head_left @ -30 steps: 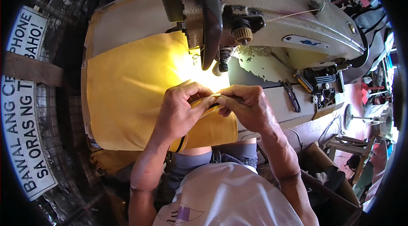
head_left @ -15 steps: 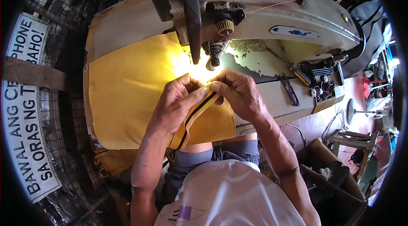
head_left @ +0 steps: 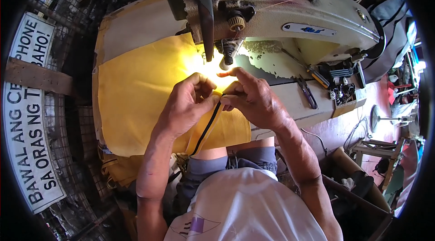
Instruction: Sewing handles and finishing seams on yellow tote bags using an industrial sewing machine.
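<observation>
My left hand (head_left: 185, 107) is closed, pinching the top end of a yellow zipper strip (head_left: 205, 128) with a black ribbed line along it. My right hand (head_left: 257, 102) grips the same end between thumb and bent fingers, while its index finger stretches out toward the bright light. From the fingertips the strip hangs down toward my lap. Beneath the hands lies a large yellow fabric sheet (head_left: 136, 96), spread over the work surface. Just beyond my fingers is the head of a sewing machine (head_left: 267, 7); glare hides its needle area.
Right of the machine bed lie snips (head_left: 307, 92), a screwdriver (head_left: 319, 77) and an open box of small metal parts (head_left: 346, 93). A wire-mesh wall with a white sign (head_left: 34, 150) stands at the left. On the floor at right is a wooden stool (head_left: 376, 150).
The right index finger has lifted off the strip and extended forward. The strip's end has turned slightly between the fingers, and its hanging part is straighter.
</observation>
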A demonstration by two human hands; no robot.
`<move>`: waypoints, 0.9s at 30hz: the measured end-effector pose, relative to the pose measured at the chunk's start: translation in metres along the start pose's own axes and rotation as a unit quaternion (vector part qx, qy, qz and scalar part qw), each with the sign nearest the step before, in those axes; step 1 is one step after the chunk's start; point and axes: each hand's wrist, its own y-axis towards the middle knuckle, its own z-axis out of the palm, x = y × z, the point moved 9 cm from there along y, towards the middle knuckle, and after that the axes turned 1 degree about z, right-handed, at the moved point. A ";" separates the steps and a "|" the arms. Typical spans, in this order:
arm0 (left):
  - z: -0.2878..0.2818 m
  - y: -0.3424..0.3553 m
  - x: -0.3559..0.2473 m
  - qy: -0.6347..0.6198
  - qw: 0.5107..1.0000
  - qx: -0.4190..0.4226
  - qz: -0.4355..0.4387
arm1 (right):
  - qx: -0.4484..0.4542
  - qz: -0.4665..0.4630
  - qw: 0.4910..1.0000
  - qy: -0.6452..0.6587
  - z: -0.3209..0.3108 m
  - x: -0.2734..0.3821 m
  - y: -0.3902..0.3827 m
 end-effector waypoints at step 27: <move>0.014 -0.052 -0.042 0.310 0.946 0.050 0.082 | -0.074 0.106 0.990 -0.061 0.025 0.015 -0.050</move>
